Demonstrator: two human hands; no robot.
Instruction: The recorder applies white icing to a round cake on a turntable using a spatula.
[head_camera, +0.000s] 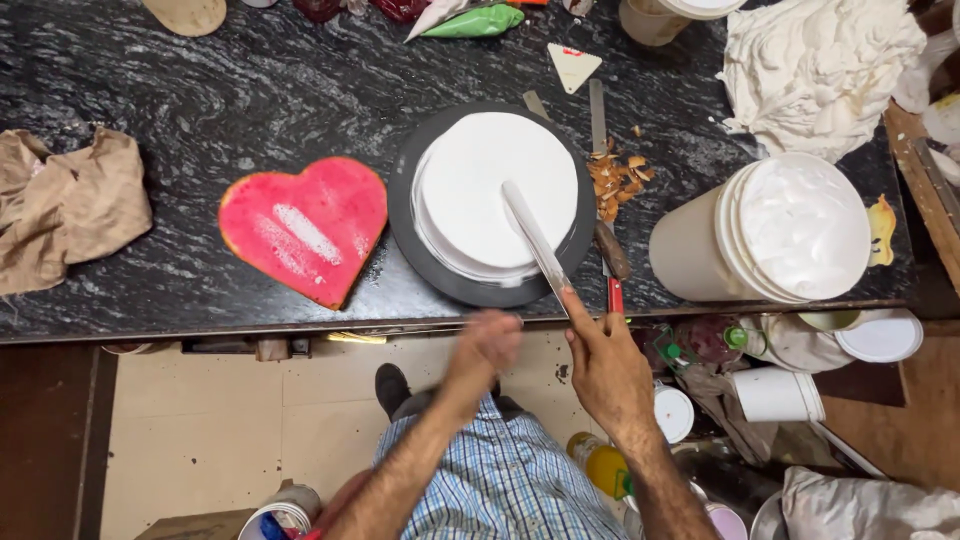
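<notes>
Your right hand (608, 372) pinches the handle of a long flat spatula (535, 238), fingers pressed around it, and the blade lies slanted across the top of the round white cake (480, 185). The cake sits on a dark round turntable (425, 270) near the front edge of the black stone counter (200, 80). Your left hand (487, 345) is blurred just below the counter edge, close to the turntable's rim; you cannot tell whether its fingers are spread or closed.

To the left of the turntable lies a pink heart-shaped cake layer (305, 228) with a white smear. To the right stands a large cream-coloured bucket (775, 232) full of white cream, tilted toward you. A small cream triangular card (573, 65) with a red mark lies behind the cake, and a crumpled brown paper bag (65, 205) at the far left.
</notes>
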